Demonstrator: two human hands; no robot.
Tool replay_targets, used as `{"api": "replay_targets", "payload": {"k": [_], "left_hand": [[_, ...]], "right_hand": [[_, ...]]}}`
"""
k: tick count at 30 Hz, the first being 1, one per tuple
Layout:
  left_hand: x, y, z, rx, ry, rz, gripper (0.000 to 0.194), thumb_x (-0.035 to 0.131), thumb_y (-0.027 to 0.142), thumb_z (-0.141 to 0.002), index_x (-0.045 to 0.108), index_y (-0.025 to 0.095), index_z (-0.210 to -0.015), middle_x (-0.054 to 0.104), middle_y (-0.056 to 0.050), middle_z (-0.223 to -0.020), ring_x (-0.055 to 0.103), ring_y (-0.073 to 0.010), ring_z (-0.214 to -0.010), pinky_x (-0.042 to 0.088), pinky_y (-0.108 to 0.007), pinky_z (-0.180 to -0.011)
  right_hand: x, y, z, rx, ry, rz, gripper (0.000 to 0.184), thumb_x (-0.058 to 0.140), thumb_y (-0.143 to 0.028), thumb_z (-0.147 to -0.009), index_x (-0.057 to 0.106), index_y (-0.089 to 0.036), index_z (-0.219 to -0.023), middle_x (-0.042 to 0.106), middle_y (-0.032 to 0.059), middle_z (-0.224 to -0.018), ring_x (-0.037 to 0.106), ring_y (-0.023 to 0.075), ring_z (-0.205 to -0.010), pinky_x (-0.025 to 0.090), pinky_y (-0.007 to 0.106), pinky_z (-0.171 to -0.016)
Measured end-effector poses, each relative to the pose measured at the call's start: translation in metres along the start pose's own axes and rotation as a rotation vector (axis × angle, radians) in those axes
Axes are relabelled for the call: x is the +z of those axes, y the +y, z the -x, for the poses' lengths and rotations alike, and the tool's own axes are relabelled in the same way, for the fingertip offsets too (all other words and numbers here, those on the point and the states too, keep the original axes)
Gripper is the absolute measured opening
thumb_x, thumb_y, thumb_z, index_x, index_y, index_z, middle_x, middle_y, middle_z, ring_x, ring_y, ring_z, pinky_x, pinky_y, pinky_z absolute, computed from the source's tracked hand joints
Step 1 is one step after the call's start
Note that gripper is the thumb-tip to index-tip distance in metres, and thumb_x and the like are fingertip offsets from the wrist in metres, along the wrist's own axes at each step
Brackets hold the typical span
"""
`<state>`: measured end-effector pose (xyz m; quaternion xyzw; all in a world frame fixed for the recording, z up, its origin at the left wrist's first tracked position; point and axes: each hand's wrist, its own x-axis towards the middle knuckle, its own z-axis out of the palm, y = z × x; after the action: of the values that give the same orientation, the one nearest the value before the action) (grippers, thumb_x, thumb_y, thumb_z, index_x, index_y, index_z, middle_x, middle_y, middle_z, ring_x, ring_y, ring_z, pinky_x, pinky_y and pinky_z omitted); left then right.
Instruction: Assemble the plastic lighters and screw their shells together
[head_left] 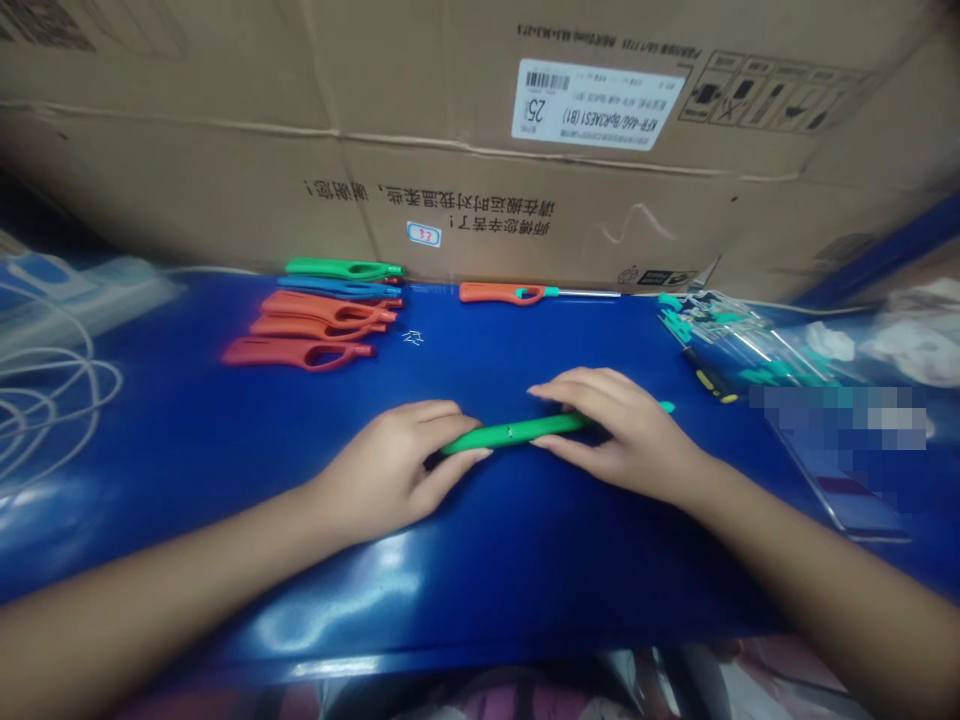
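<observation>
Between both hands, above the front half of the blue table, is a green lighter handle (pixel 510 434), lying nearly level with its narrow side toward me. My left hand (pixel 397 455) is closed round its left end, thumb below and fingers above. At the other end, my right hand (pixel 615 425) pinches the handle between thumb and fingers, covering that part. A small teal bit (pixel 667 407) shows just past the right hand; whether it joins the handle is hidden. Further back lies an orange long-necked lighter (pixel 491 292) with a metal tube.
Back left, several lighter handles lie in a stack, a red one (pixel 292 353) nearest. Small white pieces (pixel 412 338) lie beside them. On the right are metal lighter tubes (pixel 761 345), a screwdriver (pixel 709 375) and a phone-like slab (pixel 847 490). A cardboard box (pixel 420 100) walls the back; white cable (pixel 94 385) coils left.
</observation>
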<state>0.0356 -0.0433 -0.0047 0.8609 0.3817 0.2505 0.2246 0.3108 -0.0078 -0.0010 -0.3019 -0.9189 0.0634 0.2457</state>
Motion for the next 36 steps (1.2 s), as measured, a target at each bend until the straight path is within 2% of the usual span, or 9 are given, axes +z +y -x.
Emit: {"api": "replay_targets", "payload": {"k": [2,7,10,12,15,19,23,29,36], "left_hand": [[0.0,0.002,0.0,-0.106,0.011,0.132,0.024,0.054,0.033,-0.1,0.071,0.017,-0.105,0.068,-0.004,-0.086,0.063,-0.0144,-0.074,0.049,-0.025,-0.067],[0.004,0.004,-0.006,-0.493,-0.03,0.727,0.039,0.056,0.047,-0.096,0.066,0.014,-0.114,0.065,0.0,-0.067,0.057,-0.0103,-0.048,0.047,-0.021,-0.046],[0.005,0.005,-0.008,-0.555,-0.065,0.905,0.043,0.058,0.049,-0.094,0.067,0.012,-0.113,0.065,-0.001,-0.069,0.058,-0.0107,-0.049,0.048,-0.021,-0.045],[0.005,0.007,-0.008,-0.535,-0.072,0.89,0.044,0.057,0.049,-0.095,0.066,0.013,-0.118,0.067,-0.003,-0.072,0.059,-0.0113,-0.053,0.05,-0.022,-0.049],[0.005,0.009,-0.006,-0.45,-0.072,0.699,0.043,0.057,0.047,-0.096,0.065,0.016,-0.124,0.071,-0.003,-0.08,0.062,-0.0126,-0.059,0.052,-0.024,-0.053],[0.007,0.008,0.0,-0.173,-0.006,0.309,0.033,0.065,0.036,-0.094,0.067,0.025,-0.126,0.075,-0.003,-0.111,0.07,-0.0172,-0.091,0.056,-0.027,-0.082],[0.01,0.004,0.004,0.003,0.006,0.141,0.035,0.062,0.031,-0.097,0.063,0.026,-0.133,0.074,-0.003,-0.104,0.069,-0.0154,-0.087,0.053,-0.025,-0.078],[0.01,0.005,0.005,0.039,-0.112,0.092,0.029,0.056,0.03,-0.101,0.065,0.025,-0.127,0.068,-0.002,-0.09,0.066,-0.0148,-0.08,0.051,-0.024,-0.073],[0.01,0.005,0.005,0.038,-0.15,0.092,0.034,0.054,0.031,-0.101,0.062,0.025,-0.134,0.071,-0.005,-0.103,0.069,-0.0169,-0.087,0.053,-0.026,-0.078]], "right_hand": [[-0.003,0.001,-0.001,0.001,0.01,0.038,0.044,0.068,-0.038,-0.092,0.056,-0.02,-0.131,0.068,0.011,-0.12,0.063,0.0246,-0.113,0.047,0.04,-0.095],[-0.004,0.005,-0.003,-0.072,-0.064,0.057,0.044,0.065,-0.043,-0.094,0.058,-0.023,-0.132,0.068,0.0115,-0.122,0.062,0.0252,-0.111,0.045,0.042,-0.094],[-0.002,0.005,-0.002,-0.115,-0.105,0.071,0.038,0.062,-0.042,-0.096,0.061,-0.023,-0.129,0.069,0.0097,-0.12,0.062,0.0232,-0.103,0.044,0.04,-0.092],[-0.001,0.005,-0.002,-0.129,-0.118,0.078,0.036,0.059,-0.04,-0.098,0.063,-0.022,-0.128,0.07,0.0088,-0.118,0.06,0.0223,-0.101,0.043,0.039,-0.091],[-0.002,0.003,-0.003,-0.134,-0.13,0.078,0.034,0.055,-0.038,-0.101,0.064,-0.02,-0.128,0.072,0.0096,-0.117,0.06,0.0223,-0.101,0.044,0.039,-0.09],[-0.003,0.0,-0.004,-0.159,-0.13,0.076,0.031,0.051,-0.034,-0.102,0.066,-0.018,-0.125,0.074,0.0087,-0.112,0.061,0.0218,-0.1,0.044,0.04,-0.089],[-0.002,-0.004,-0.003,-0.177,-0.123,0.059,0.03,0.053,-0.034,-0.102,0.067,-0.018,-0.123,0.074,0.0066,-0.111,0.059,0.0212,-0.099,0.044,0.039,-0.089],[0.003,-0.013,-0.003,-0.194,-0.12,-0.029,0.029,0.054,-0.036,-0.101,0.066,-0.018,-0.121,0.074,0.0068,-0.112,0.059,0.0205,-0.1,0.045,0.038,-0.09],[0.003,-0.016,-0.003,-0.184,-0.087,-0.047,0.024,0.055,-0.032,-0.101,0.068,-0.019,-0.116,0.077,0.0052,-0.106,0.06,0.02,-0.091,0.045,0.038,-0.084]]}}
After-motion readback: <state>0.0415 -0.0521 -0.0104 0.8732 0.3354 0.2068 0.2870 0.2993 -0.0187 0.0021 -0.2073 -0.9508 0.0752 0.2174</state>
